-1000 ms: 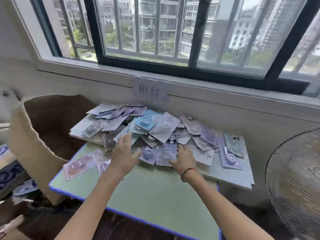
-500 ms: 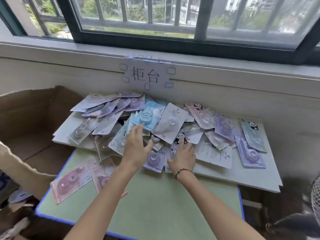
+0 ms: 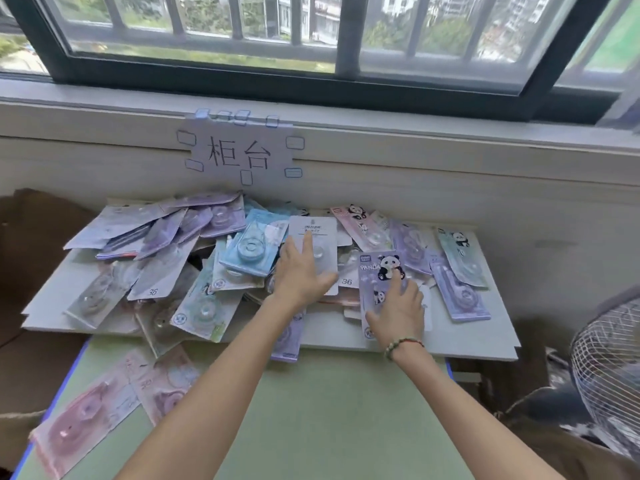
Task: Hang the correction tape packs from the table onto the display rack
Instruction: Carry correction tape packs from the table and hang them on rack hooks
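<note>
Several correction tape packs lie in a loose heap [image 3: 207,271] on a white board [image 3: 485,344] across the far end of the green table [image 3: 332,410]. My left hand [image 3: 299,271] lies flat, fingers straight, on a white pack [image 3: 313,230] at the heap's middle. My right hand [image 3: 398,311] rests on a purple panda pack [image 3: 379,271], index finger stretched over it. Two pink packs [image 3: 104,410] lie apart on the table's near left. No display rack is in view.
A brown cardboard box [image 3: 31,271] stands left of the table. A wire fan guard [image 3: 609,375] is at the right edge. A paper sign [image 3: 239,154] is taped to the wall under the window sill [image 3: 381,112].
The view came closer and lower. My left hand slid right onto the white pack. My right hand shifted right, and the purple panda pack now shows under it.
</note>
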{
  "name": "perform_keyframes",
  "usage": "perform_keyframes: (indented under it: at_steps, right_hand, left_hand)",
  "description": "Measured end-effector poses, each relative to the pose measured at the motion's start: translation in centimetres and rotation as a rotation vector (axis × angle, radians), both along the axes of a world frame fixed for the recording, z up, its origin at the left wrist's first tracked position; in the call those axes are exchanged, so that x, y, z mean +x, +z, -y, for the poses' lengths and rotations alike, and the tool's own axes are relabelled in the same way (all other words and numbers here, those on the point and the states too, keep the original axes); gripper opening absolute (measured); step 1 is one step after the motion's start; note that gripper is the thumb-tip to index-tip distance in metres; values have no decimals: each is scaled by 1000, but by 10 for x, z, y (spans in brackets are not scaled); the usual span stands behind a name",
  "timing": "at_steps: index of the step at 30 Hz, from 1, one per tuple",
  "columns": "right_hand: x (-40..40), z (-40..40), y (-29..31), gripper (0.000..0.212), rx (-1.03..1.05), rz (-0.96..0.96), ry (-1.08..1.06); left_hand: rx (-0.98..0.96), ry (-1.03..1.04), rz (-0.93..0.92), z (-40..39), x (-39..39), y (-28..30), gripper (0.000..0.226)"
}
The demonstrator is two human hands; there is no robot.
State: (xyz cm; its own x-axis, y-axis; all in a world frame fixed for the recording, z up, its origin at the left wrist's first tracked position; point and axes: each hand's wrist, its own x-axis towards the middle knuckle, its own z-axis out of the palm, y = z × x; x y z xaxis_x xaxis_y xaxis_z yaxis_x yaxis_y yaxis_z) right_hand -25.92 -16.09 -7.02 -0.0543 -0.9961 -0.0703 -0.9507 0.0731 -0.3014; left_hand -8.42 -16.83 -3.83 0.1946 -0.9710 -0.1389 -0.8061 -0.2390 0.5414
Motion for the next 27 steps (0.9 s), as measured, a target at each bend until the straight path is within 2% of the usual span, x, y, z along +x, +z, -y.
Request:
perform_keyframes:
  at_steps: [3,7,10,13,16,20,24,27]
  right_hand:
    - [-5,8,2,86,2,64,-15]
    - [-8,13,-2,75,70,138,0]
    - [-11,16,-6,81,95,154,-3]
    - [-11,19,-7,90,132,122,-10]
    - [-10,20,-5,99,154,58,-15]
    - [-9,18,-3,98,159,-16,2]
    - [-13,17,1,100,150,15,11]
    - [-16,17,5,110,162,99,6]
  left_hand:
    - [71,44,23,14,-10,-6,110]
    - [67,158,133,26,-22,-12,101]
    - [76,241,163,30,-30,-15,97]
    - [66,288,116,33,-29,-18,98]
    - [51,286,104,34,-26,-18,102]
    - [79,260,125,34,-27,-17,111]
    - [46,258,103,31,-30,-18,117]
    - [16,264,29,22,-33,-17,126]
